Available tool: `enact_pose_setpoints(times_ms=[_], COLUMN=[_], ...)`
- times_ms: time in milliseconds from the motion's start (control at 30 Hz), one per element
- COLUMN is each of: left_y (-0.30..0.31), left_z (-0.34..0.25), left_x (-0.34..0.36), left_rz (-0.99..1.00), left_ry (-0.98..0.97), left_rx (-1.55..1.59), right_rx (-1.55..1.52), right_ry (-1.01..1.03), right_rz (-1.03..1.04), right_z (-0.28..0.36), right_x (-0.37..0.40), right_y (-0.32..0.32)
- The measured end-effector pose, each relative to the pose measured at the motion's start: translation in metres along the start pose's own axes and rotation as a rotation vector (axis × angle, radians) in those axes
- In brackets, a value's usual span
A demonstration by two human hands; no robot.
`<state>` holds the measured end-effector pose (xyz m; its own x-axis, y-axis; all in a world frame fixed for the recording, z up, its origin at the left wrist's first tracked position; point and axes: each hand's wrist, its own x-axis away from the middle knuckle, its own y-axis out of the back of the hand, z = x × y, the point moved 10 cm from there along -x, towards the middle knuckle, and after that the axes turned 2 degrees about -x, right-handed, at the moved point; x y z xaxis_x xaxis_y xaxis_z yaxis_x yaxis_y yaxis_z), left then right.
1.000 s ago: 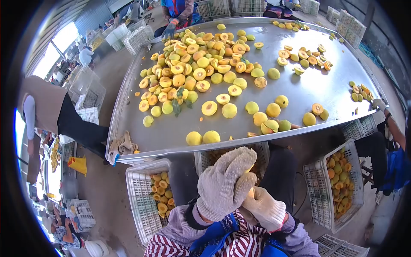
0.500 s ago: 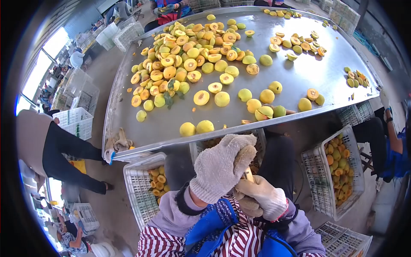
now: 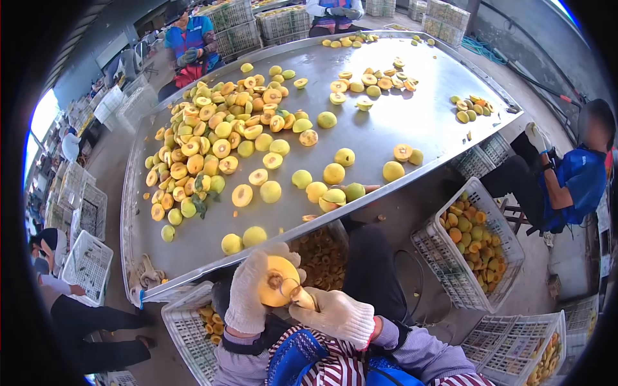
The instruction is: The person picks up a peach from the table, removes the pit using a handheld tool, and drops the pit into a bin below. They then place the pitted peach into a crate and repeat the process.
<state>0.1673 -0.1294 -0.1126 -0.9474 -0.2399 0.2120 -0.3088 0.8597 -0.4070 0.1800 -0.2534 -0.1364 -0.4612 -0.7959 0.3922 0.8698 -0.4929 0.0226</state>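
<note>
1. Clasps a halved yellow peach (image 3: 283, 298) in the gloved left hand (image 3: 246, 296), cut face up, stone (image 3: 275, 281) in place, close to the chest.
2. Closes the gloved right hand (image 3: 335, 314) around a pitting tool (image 3: 300, 294), its tip against the cut flesh just beside the stone.
3. Sits at a steel tabletop (image 3: 418, 116) just beyond the hands, with two whole peaches (image 3: 243, 239) nearest the hands and a heap of peach halves (image 3: 212, 128) farther out to the left.
4. Flanked by white crates holding more halves: a right crate (image 3: 438, 265) well to the right of the hands, a left crate (image 3: 183, 329) just beside the left hand.
</note>
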Motion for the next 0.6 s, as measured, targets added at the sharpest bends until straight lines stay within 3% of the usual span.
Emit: enact_pose_setpoints(times_ms=[33,133,167,200,300,400,433,500,567,600], left_y=[0.007,0.004,-0.002,-0.011,-0.003,-0.005,-0.002,0.018,0.018,0.017], left_z=[0.009,-0.001,-0.004,-0.004,0.012,0.015,0.022,0.022,0.011,0.006], left_x=[0.001,0.002,0.003,0.009,0.023,0.026,0.028,0.024,0.027,0.028], left_rz=[-0.021,-0.087,-0.054,0.056,0.036,0.199,0.187,-0.018,-0.006,0.003], left_ry=[0.052,-0.149,-0.205,-0.242,0.035,0.094,0.096,-0.027,-0.093,-0.134], left_rx=[0.287,0.366,0.296,0.257,0.006,-0.447,-0.442,-0.112,0.221,0.318], right_rx=[0.177,-0.146,-0.245,-0.343,-0.471,-0.361,-0.323,-0.284,-0.049,0.021], right_ry=[0.090,0.016,-0.047,0.039,0.001,0.023,0.045,0.067,0.151,0.076], right_rz=[-0.106,-0.185,-0.189,-0.274,-0.347,-0.434,-0.432,-0.420,-0.380,-0.338], right_z=[0.015,0.009,0.000,0.004,0.016,0.030,0.029,0.024,0.030,0.030], right_x=[0.004,0.001,-0.001,0.003,0.009,0.010,0.010,0.010,0.013,0.014], right_y=[0.008,0.015,0.016,0.021,0.036,0.050,0.050,0.046,0.035,0.026])
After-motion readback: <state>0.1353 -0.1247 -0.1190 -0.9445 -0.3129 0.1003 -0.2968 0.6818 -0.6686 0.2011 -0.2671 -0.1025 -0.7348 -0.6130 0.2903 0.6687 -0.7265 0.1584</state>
